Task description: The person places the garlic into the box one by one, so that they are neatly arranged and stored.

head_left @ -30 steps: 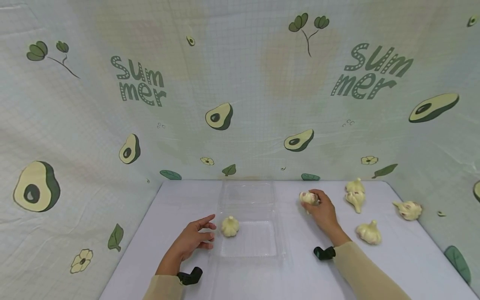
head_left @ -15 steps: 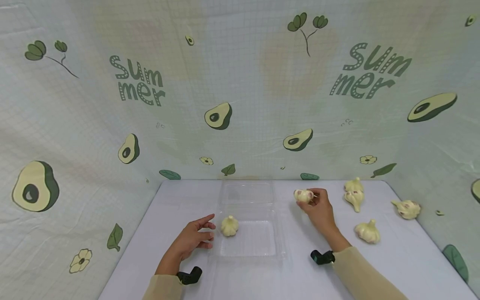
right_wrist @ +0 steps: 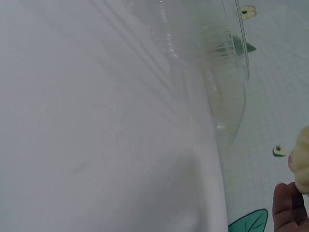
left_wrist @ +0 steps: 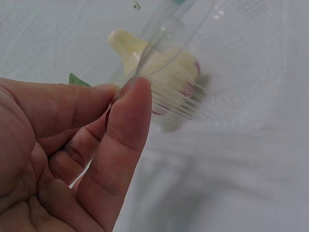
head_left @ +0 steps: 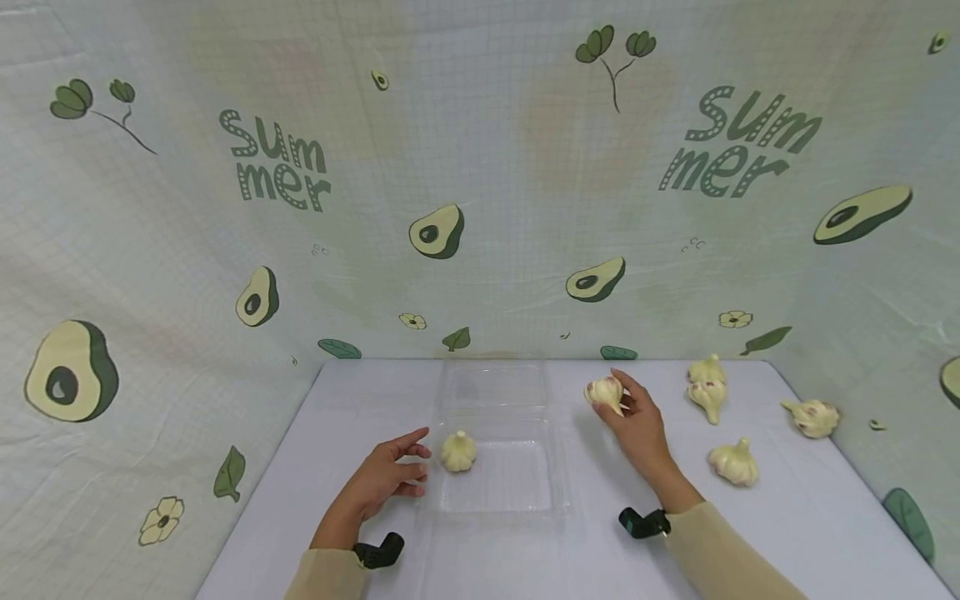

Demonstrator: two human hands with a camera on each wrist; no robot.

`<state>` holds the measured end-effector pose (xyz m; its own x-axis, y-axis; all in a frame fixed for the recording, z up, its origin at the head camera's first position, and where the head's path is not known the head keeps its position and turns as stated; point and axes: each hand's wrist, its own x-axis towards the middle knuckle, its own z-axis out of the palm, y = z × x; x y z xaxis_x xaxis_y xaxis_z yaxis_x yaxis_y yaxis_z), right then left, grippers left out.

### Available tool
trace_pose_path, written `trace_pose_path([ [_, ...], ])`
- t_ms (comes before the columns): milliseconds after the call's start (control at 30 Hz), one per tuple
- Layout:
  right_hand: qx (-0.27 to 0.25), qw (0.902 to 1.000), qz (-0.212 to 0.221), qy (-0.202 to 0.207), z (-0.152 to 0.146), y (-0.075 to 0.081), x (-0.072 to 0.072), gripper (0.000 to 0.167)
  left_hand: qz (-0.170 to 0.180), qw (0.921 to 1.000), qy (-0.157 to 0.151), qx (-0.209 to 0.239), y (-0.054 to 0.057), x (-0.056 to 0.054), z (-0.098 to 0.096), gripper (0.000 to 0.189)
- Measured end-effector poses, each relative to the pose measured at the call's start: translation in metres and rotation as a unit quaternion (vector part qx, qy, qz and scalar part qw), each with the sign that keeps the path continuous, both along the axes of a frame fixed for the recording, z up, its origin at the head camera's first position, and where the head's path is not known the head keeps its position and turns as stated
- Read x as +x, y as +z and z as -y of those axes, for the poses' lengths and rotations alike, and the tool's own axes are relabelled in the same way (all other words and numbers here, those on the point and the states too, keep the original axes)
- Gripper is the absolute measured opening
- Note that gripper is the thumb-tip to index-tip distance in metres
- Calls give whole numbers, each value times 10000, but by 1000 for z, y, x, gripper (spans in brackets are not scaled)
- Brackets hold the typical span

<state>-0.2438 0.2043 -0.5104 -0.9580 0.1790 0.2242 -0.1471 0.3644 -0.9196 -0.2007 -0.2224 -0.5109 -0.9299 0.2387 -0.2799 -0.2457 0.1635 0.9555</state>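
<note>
My right fingers (head_left: pixel 632 386) grasp one garlic bulb (head_left: pixel 603 392) above the pale tabletop (head_left: pixel 352 396), to the right of the clear container (head_left: pixel 502 492), which my left fingers (left_wrist: pixel 128 121) pinch at its edge. I judge the step is to bring this bulb over; next it seems to need lowering beside the bulb inside (head_left: pixel 458 452). Behind hangs an avocado-printed cloth (head_left: pixel 495 150).

A plain, light tan, cloth left sleeve (head_left: pixel 324 575) is matching the right sleeve (head_left: pixel 727 550). A small, bent, black left camera (head_left: pixel 381 551) is poking out just past its end, and a black right camera (head_left: pixel 642 523) is poking out past the other.
</note>
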Motion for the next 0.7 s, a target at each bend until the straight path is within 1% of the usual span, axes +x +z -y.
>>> trace_pose_path([
  [133, -74, 9999, 85, 47, 2, 3, 3, 69, 10, 10000, 35, -33, 1, 1, -1, 73],
  [267, -121, 9999, 52, 67, 3, 2, 5, 65, 28, 10000, 46, -61, 1, 1, -1, 73],
  [467, -108, 9996, 85, 232, 4, 2, 10, 60, 50, 9999, 84, -91, 0, 1, -2, 72],
  [633, 213, 9995, -13, 253, 5, 4, 13, 57, 42, 9998, 131, -124, 0, 1, -2, 72],
  [700, 165, 9994, 9, 309, 6, 5, 15, 56, 42, 9998, 136, -133, 0, 2, -2, 72],
])
